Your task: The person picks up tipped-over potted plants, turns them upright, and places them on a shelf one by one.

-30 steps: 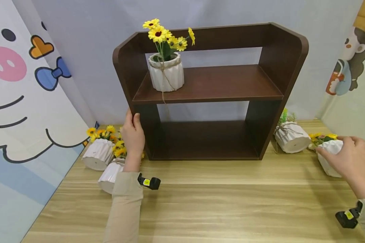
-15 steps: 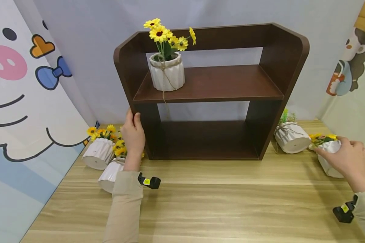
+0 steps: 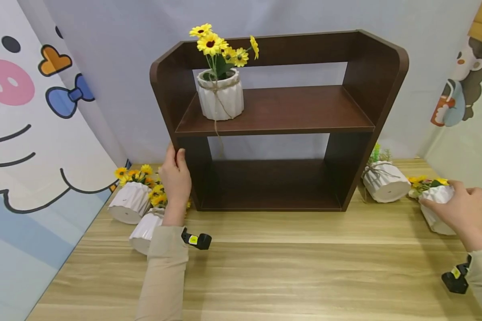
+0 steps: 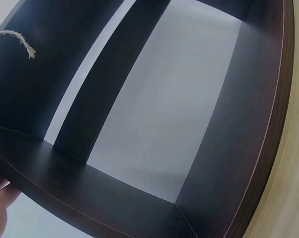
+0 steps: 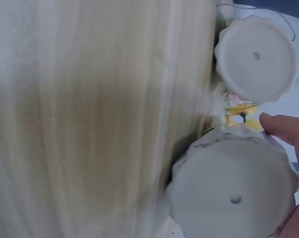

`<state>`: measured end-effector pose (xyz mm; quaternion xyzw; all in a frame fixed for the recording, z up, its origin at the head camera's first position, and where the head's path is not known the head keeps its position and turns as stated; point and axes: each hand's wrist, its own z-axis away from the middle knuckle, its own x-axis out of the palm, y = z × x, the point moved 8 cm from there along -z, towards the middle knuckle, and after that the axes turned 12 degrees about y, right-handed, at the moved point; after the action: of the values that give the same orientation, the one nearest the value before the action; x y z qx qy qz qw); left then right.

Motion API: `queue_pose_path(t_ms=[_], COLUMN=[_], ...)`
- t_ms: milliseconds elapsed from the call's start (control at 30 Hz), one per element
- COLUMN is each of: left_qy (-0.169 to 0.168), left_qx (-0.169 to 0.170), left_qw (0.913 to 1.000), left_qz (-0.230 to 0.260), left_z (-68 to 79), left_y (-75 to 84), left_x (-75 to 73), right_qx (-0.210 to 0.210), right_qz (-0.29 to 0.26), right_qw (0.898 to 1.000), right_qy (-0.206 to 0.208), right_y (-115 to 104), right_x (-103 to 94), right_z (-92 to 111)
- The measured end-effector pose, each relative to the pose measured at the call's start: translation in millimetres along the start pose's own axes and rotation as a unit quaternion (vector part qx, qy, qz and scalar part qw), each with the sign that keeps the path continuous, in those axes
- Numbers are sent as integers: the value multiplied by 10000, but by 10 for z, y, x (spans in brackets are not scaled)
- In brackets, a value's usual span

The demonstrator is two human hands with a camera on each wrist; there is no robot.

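In the head view my left hand [image 3: 176, 180] lies along the outer side of a dark brown two-tier shelf [image 3: 281, 109], fingers pointing upward against its left panel. The left wrist view shows fingers [image 4: 0, 196] outside that panel, none inside. At the far right, my right hand [image 3: 466, 214] grips a white fluted flowerpot [image 3: 437, 214] with yellow flowers, lying tipped on the table. From the right wrist camera, the pot's round base with a small hole faces me and my thumb [image 5: 280, 126] rests on its rim. My other right fingers are mostly hidden.
An upright white pot [image 3: 221, 100] with yellow flowers stands on the upper tier's left. Two tipped pots, a rear one [image 3: 130, 203] and a front one [image 3: 146, 232], lie left of the shelf. Another tipped pot [image 3: 385, 180] with greenery lies just right of it on the wooden table [image 3: 285, 276].
My right hand shifts only slightly around the flowerpot, which stays in about the same place. My left hand and the shelf have not visibly moved.
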<state>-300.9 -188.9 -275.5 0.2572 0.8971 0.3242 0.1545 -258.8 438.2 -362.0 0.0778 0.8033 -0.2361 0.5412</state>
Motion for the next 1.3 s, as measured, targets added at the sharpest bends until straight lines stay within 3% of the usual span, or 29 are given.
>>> queue_pose_path(t_ms=[100,267,367,733,1300], left_qy=[-5,37,47,29,100], left_qx=[11,17,22,-26,54], left_qw=[10000,10000,10000,10000,9999], left_qz=[8,-21,-17,-2,-28], left_z=[5,12,12,21,23], left_y=[-2,-4,-1,-10,-2], left_x=[7,2,0,15,4], right_qx=[110,169,152,207,-226], right_qz=[-28,50,57,-313,-434], right_qw=[9999,9998,9996,9979,9897], right_qy=[-7,133,245,527,1348], right_y=[98,492,601,150,-15], right_x=[56,390,485,-20,-151], right_z=[-27,-246,-306,117,335])
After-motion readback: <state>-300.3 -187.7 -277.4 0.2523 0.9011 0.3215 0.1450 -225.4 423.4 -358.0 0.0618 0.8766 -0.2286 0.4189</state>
